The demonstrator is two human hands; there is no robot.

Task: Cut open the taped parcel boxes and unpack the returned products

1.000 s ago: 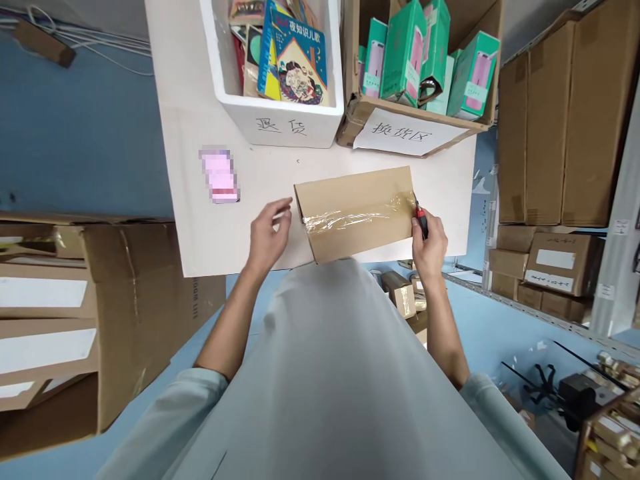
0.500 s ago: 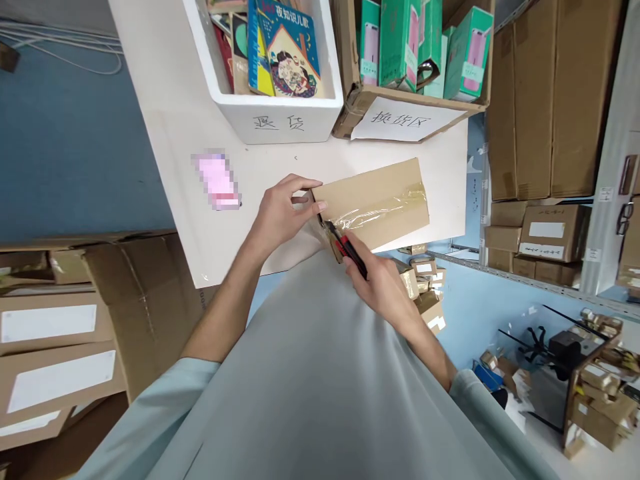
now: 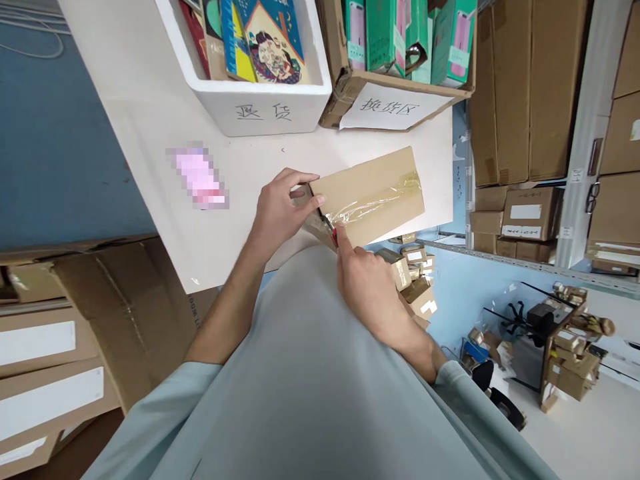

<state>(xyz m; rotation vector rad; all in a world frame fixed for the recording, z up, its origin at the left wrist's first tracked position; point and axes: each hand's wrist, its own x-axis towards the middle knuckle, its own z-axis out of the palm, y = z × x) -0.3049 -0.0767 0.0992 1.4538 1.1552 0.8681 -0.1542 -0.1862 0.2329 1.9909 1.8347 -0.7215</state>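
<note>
Cardboard box [image 3: 367, 180], mid-frame just right of center, flat on white table [image 3: 265, 157]. Long axis runs lower left to upper right, shallow tilt; one short end faces left toward left hand [image 3: 287, 207], other faces right. Clear tape [image 3: 373, 203] runs lengthwise along top face.

Left hand: thumb and forefinger parted, both tips on box's left end; can't tell if the curled fingers behind grip it. Right hand [image 3: 367, 283]: closed around red-and-black utility knife [image 3: 335, 235], forefinger stretched along it, tip end at box's left edge, aimed up-left. Most of handle hidden by hand.

Versus 1.0 s ago: knife was at box's right end, now at left end; left hand was off the box, now touching. Versus 0.5 s ago: knife handle showed more, forefinger now laid over it; left hand about same. View has swung, so surroundings sit further left.

White foam bin [image 3: 260, 113] with books, top center; carton [image 3: 400, 81] with green boxes, upper right of center.
</note>
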